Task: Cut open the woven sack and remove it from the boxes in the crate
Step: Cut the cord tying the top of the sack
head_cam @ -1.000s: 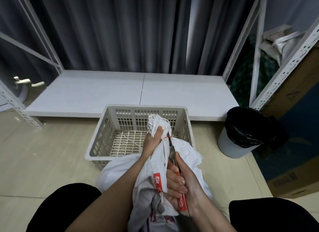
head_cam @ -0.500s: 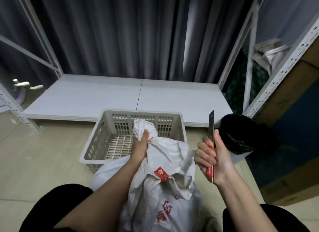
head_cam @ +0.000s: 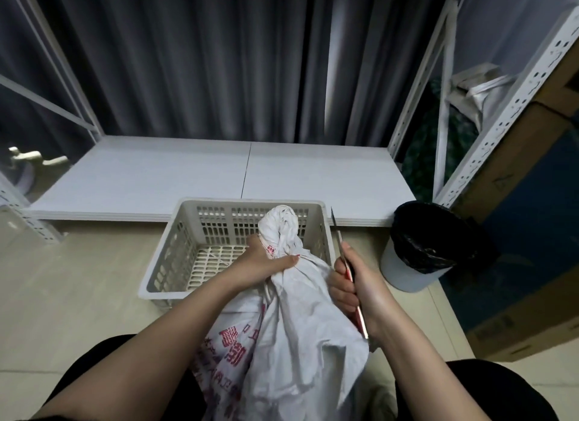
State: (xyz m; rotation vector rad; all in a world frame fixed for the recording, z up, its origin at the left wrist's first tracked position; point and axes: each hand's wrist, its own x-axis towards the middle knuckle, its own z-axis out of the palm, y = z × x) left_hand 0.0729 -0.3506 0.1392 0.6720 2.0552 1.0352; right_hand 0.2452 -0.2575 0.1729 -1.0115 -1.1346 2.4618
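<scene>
Sack [head_cam: 282, 342] first: I see the white woven bag with red print standing bunched against the near side of the crate [head_cam: 175, 257], its gathered neck leaning over the crate's near rim toward the far wall. My left hand [head_cam: 263, 261] grips that neck just below the twisted top, fingers wrapped round the cloth and thumb lying along it. My right hand [head_cam: 357, 283] is closed round the red handle of a knife [head_cam: 340, 245], just right of the crate's right wall; the blade points up and away, its tip level with the crate's far rim, and it is clear of the sack's neck. The handle's lower end shows below my palm, against the sack's side. I cannot see any boxes; whatever fills the sack is hidden by the cloth. The crate's slotted floor shows bare on its left half. Right of the crate, well apart, stands a bin [head_cam: 416, 273] lined with a black bag. Beyond the crate's far wall lies a low white shelf board [head_cam: 188, 176], with dark curtains [head_cam: 219, 60] behind it.
</scene>
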